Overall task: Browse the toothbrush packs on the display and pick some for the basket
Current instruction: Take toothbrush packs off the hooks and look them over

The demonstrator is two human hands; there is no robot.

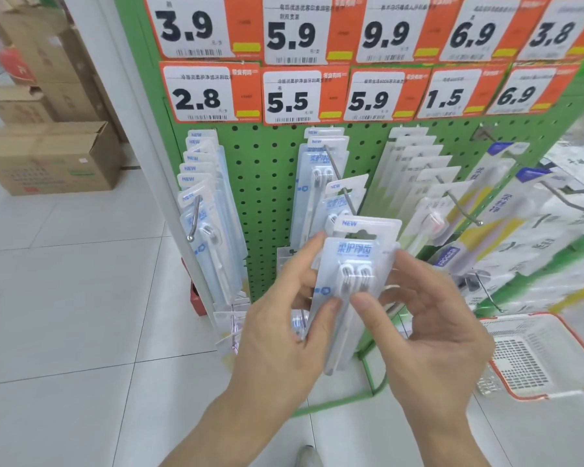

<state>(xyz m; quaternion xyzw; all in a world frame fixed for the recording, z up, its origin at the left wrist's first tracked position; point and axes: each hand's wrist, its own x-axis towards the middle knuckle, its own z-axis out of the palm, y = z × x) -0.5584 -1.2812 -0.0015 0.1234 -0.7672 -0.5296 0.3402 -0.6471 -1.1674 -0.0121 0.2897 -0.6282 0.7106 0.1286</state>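
Head cam: both hands, left hand (pixel 284 308) and right hand (pixel 429 318), pinch the upright toothbrush pack (pixel 354 281) by its edges, and the basket (pixel 553 392) sits low on the right, nearer the right hand.

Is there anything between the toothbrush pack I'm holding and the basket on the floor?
Nothing visible blocks it. The toothbrush pack is off its hook, pinched by the left hand and right hand. The basket sits open-topped on the floor, lower right.
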